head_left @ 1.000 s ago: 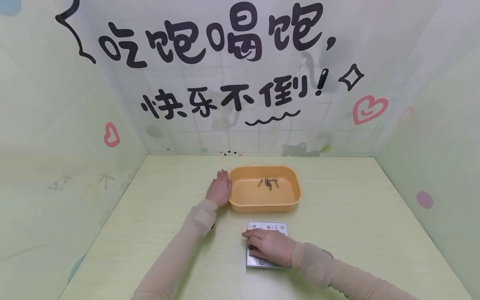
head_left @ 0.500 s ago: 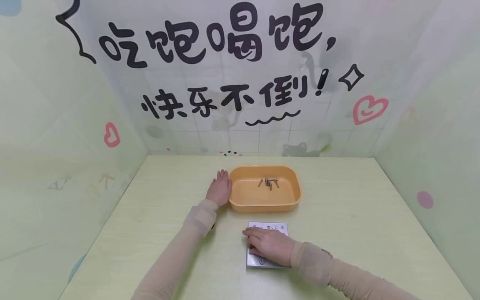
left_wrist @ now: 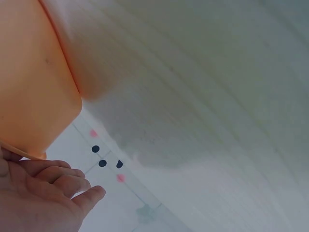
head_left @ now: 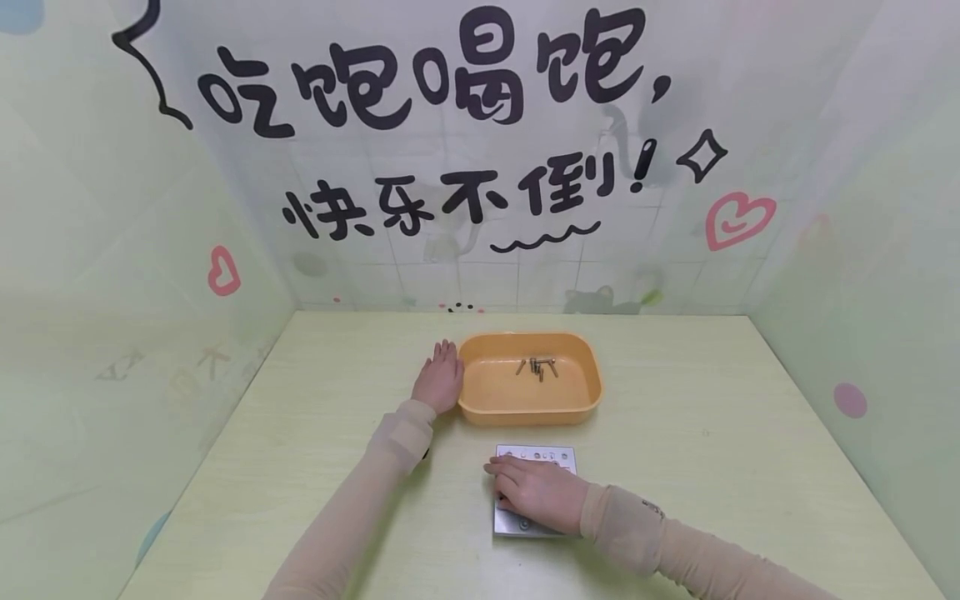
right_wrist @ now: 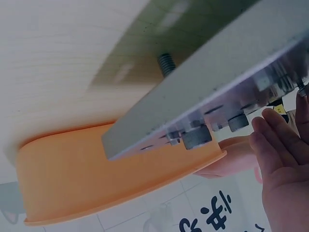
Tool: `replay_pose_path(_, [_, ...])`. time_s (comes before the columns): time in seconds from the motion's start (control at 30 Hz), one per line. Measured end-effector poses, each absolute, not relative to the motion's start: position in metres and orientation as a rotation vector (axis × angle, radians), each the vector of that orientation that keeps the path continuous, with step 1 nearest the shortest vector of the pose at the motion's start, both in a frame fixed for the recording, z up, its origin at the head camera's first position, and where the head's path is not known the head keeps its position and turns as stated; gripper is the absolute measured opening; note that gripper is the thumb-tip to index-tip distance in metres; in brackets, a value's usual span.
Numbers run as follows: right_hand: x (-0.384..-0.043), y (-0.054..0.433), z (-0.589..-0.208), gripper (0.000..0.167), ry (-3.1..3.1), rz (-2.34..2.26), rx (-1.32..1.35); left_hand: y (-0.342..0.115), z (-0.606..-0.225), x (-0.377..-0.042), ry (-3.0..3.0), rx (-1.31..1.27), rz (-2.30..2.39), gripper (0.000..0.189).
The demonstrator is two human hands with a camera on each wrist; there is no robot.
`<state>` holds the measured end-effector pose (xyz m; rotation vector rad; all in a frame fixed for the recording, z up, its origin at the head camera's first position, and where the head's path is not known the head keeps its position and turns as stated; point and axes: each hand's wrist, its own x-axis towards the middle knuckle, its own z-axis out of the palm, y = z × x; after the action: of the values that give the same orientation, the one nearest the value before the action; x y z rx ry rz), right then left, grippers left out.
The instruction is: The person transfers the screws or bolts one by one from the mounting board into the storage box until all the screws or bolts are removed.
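My left hand (head_left: 438, 379) lies against the left side of the orange plastic basin (head_left: 487, 412), its fingers stretched along the rim. In the left wrist view that hand's fingers (left_wrist: 63, 176) touch the basin's rim. Several metal bolts (head_left: 537, 365) lie inside the basin. My right hand (head_left: 542, 492) is over a silver metal plate (head_left: 513, 522) with holes. In the right wrist view, its fingertips pinch a small bolt (right_wrist: 302, 90) at the plate's face, partly out of frame. Other bolts stand in the plate, including a thick cap-head bolt (right_wrist: 197, 137).
The pale wooden table (head_left: 697, 467) carries the basin and the plate, with the plate just in front of the basin. A printed wall (head_left: 480, 275) with large black lettering closes off the back, and side walls flank the table.
My right hand's fingers shift very slightly over the plate. The left hand, the basin and the bolts inside it stay where they were.
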<state>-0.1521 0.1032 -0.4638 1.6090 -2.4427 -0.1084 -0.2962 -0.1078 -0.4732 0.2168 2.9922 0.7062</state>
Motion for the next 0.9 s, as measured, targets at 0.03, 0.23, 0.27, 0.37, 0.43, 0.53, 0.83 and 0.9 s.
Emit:
replay_pose_path(0.03, [-0.152,0.103,-0.463,0.025,-2.438,-0.104,1.606,-0.108,-0.473,-0.296,2.992,0.216,0.709,0.056])
replay_pose_path(0.23, [-0.154,0.103,-0.458,0.022,-2.418,-0.032,1.589,-0.108,-0.474,-0.295,2.994,0.217,0.714,0.056])
replay_pose_path(0.27, [-0.154,0.103,-0.457,0.020,-2.413,-0.011,1.584,-0.108,-0.474,-0.295,2.995,0.218,0.716,0.056])
replay_pose_path(0.37, [-0.157,0.104,-0.451,0.014,-2.424,0.072,1.566,-0.108,-0.473,-0.294,2.996,0.221,0.718,0.056])
replay_pose_path(0.43, [-0.161,0.106,-0.445,0.012,-2.439,0.117,1.551,-0.108,-0.473,-0.294,2.996,0.223,0.718,0.056])
replay_pose_path(0.53, [-0.169,0.110,-0.436,0.013,-2.445,0.164,1.527,-0.108,-0.472,-0.293,2.997,0.223,0.716,0.056])
replay_pose_path(0.83, [-0.195,0.123,-0.417,0.013,-2.547,0.351,1.391,-0.108,-0.473,-0.294,2.991,0.222,0.711,0.056])
replay_pose_path(0.9, [-0.202,0.126,-0.414,0.012,-2.568,0.388,1.346,-0.108,-0.473,-0.294,2.991,0.222,0.710,0.055])
